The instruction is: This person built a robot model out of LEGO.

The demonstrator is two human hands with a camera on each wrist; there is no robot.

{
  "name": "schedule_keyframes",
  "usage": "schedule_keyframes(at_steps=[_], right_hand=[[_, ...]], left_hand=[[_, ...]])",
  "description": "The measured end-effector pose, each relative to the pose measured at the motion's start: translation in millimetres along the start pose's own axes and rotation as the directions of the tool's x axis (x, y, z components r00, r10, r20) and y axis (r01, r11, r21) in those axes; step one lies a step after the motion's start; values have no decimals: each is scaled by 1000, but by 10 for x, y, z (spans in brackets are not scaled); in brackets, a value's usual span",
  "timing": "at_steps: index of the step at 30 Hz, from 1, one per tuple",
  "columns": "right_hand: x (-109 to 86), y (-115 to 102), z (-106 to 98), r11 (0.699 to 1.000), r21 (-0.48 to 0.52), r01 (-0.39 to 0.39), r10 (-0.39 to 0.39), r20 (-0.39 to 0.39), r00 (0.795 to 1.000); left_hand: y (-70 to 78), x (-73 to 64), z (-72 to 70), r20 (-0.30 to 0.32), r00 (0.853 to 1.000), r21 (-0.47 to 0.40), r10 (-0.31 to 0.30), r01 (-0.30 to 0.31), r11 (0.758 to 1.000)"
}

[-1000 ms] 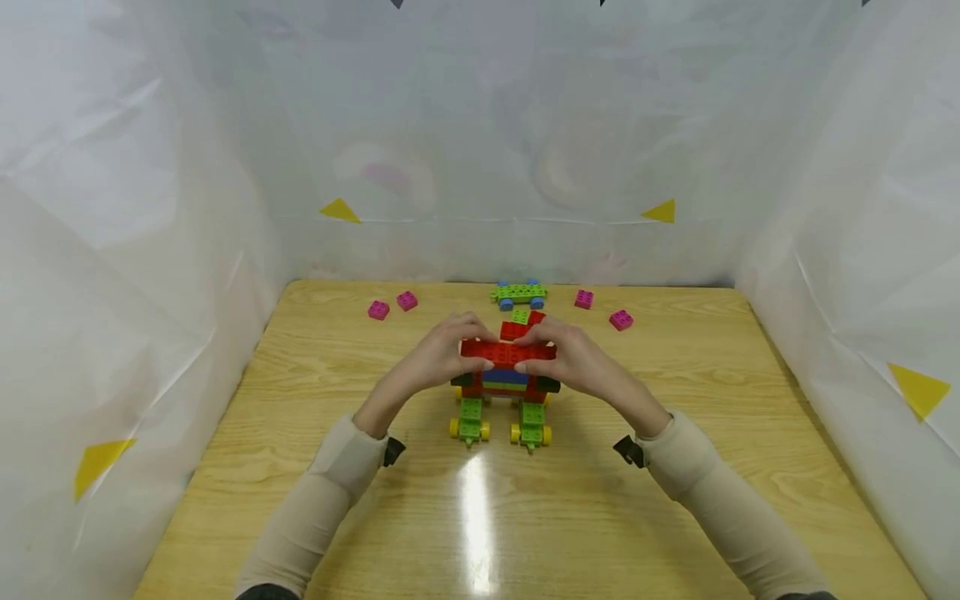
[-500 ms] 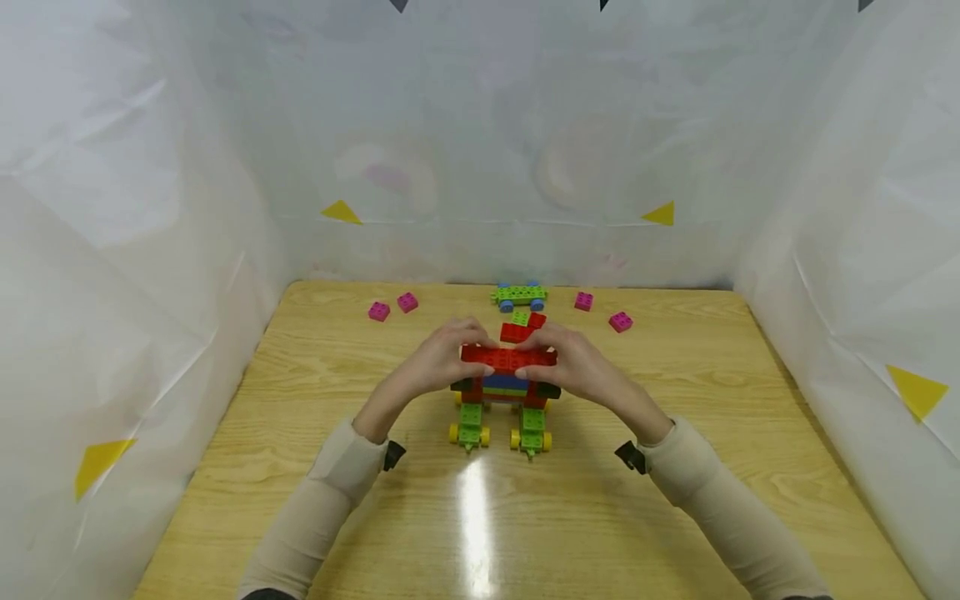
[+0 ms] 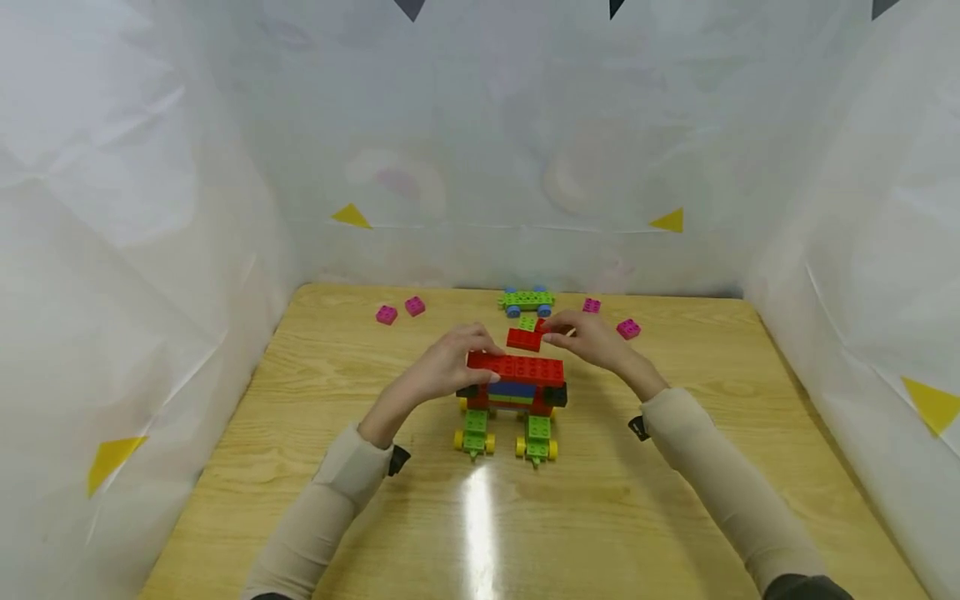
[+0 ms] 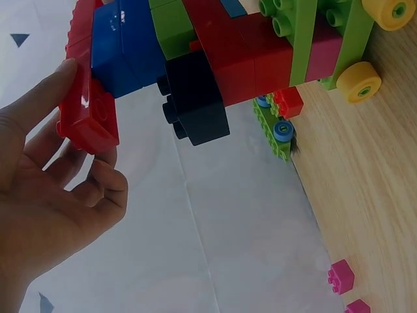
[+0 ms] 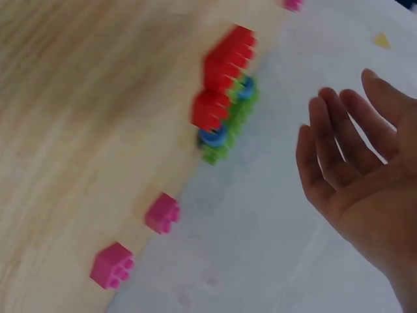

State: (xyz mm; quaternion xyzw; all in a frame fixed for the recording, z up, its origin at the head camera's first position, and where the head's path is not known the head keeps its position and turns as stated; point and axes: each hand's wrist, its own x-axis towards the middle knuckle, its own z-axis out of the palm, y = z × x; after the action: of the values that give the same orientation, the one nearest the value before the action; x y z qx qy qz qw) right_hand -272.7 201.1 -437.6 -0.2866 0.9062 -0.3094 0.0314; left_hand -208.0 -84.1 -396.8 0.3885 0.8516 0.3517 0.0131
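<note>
Right now we've got the brick build [image 3: 513,397] upright on the desk [image 3: 600,517]: yellow wheels [image 3: 491,443] and green bases [image 3: 476,423] below, blue bricks [image 4: 127,52] and black bricks [image 4: 199,98] mid-height, red top row [image 3: 525,369] over the blue. Our left hand [image 3: 453,362] pinches that row at the build's left end, thumb on the near side. Our right hand [image 3: 592,340] is off the build, past its right end, fingers loosely bent, holding nothing, near the loose red bricks [image 3: 523,339] but not touching. Those sit behind the build; small green brick [image 3: 527,322] just past them, then the blue-wheeled chassis [image 3: 527,300]. First pink pair [image 3: 386,315] behind-left of the build, second pink pair [image 3: 628,328] behind-right.
</note>
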Motion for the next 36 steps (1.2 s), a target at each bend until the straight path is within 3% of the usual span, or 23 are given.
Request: schedule_keyframes(at_steps=[6, 12, 16, 21, 28, 36], right_hand=[[206, 149, 296, 989, -141, 48, -40, 58, 997], [369, 252, 426, 967, -254, 12, -3, 34, 999], [436, 341, 485, 964, -257, -63, 67, 9, 998], [458, 443, 563, 957, -262, -125, 138, 31, 990], [473, 538, 653, 950, -301, -80, 86, 5, 996], [439, 553, 691, 967, -242, -86, 87, -5, 996]], left_hand=[[-17, -2, -3, 3, 1000, 5, -16, 16, 1000], [-20, -10, -5, 1, 1000, -2, -21, 21, 1000], [-1, -14, -9, -2, 1000, -16, -23, 23, 1000], [11, -15, -1, 10, 999, -28, -47, 47, 998], [5, -7, 16, 2, 999, -28, -49, 49, 998], [6, 7, 27, -14, 1000, -43, -6, 5, 999]])
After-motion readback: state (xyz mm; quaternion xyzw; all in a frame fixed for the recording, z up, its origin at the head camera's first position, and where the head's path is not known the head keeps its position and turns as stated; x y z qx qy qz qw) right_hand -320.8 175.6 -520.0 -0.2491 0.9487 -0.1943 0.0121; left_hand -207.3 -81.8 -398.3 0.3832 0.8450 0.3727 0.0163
